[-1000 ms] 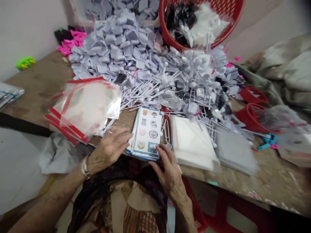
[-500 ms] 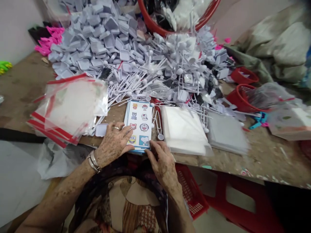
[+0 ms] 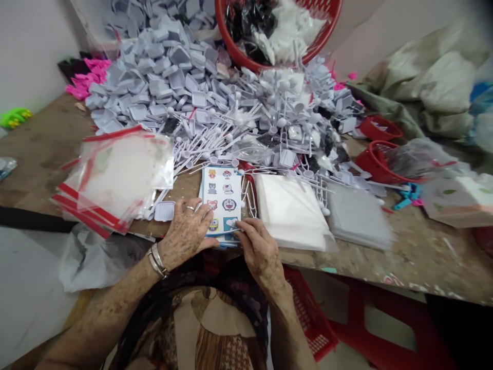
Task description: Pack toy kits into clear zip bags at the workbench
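Observation:
A stack of white cards with blue edges and small cartoon animal pictures [image 3: 220, 198] lies at the table's front edge. My left hand [image 3: 188, 226] rests on the stack's left side, fingers laid out over the top card and holding nothing. At the lower right corner, my right hand [image 3: 260, 249] pinches the top card between thumb and fingers. That card's near edge is bent slightly up, and the cards beneath show under it. Right of the stack sits a pile of white plastic sleeves [image 3: 290, 210], with clear bags [image 3: 358, 216] beyond it.
Red-edged clear bags [image 3: 119, 174] lie to the left. Behind the cards rises a heap of pale plastic trays [image 3: 154, 77] and small spoons [image 3: 208, 139]. A red basket [image 3: 246, 59] stands at the back, red cups [image 3: 379, 162] at right. Below the table is a red crate [image 3: 314, 318].
My right fingers have closed on the top card's lower right corner, and its near edge has come up a little. My left hand stays on the stack. The view has shifted slightly.

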A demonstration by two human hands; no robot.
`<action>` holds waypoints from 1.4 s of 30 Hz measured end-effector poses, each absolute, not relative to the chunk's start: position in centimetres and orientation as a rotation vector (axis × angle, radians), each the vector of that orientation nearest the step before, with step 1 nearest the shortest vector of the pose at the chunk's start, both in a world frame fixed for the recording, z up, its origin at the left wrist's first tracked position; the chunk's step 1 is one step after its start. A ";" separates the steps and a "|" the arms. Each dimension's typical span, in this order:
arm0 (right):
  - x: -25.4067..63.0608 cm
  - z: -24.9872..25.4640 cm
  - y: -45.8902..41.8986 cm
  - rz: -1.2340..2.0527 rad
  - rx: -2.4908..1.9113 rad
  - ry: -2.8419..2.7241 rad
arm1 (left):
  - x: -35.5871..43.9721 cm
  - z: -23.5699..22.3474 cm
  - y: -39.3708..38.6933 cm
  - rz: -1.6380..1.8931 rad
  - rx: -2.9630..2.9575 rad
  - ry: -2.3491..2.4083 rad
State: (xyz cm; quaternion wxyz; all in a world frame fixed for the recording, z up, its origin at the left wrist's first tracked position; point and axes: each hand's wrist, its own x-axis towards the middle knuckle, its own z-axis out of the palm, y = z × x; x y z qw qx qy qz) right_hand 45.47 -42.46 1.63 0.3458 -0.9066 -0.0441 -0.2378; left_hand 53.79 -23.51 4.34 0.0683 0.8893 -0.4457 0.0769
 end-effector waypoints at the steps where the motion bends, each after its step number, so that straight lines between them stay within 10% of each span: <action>1: 45.7 1.6 -42.4 -0.674 -2.350 -0.119 | 53.8 4.4 -23.4 0.220 2.672 -1.336; 42: 44.7 0.9 -40.1 -0.421 -1.907 0.196 | 53.3 4.1 -23.6 -0.100 2.373 -1.165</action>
